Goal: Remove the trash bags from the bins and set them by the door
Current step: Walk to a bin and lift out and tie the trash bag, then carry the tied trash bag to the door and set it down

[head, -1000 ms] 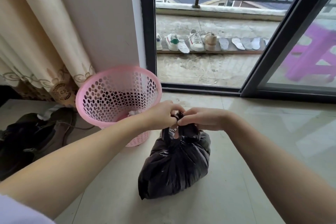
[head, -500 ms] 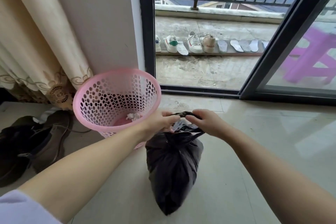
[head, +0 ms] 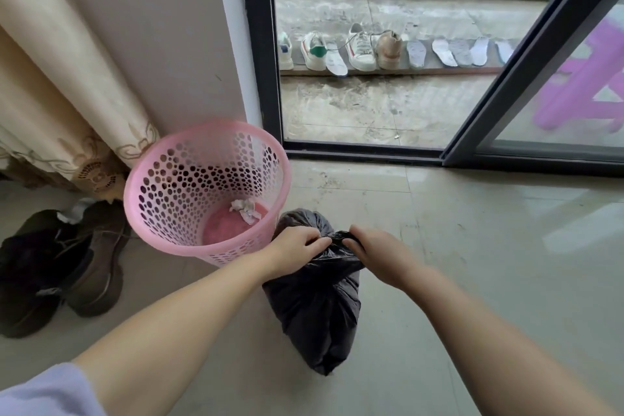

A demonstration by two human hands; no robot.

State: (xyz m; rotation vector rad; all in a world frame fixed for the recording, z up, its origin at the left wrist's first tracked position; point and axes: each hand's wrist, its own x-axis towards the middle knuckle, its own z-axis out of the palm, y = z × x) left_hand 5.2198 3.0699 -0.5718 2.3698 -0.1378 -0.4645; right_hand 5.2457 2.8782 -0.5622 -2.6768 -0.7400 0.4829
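Observation:
A full black trash bag stands on the tiled floor just right of a pink perforated bin. My left hand and my right hand both pinch the bag's gathered top, stretched taut between them. The bin holds no bag; a crumpled white tissue lies on its pink bottom. The open sliding door to the balcony is straight ahead, about a step beyond the bag.
Dark shoes lie on the floor at the left, below a beige curtain. Sneakers and insoles are lined up on the balcony. A purple stool shows through the glass panel at the right.
The bag has gone from slumped on its side to upright, and my view has tilted down and closer. My hands have moved apart, pulling the bag's top taut.

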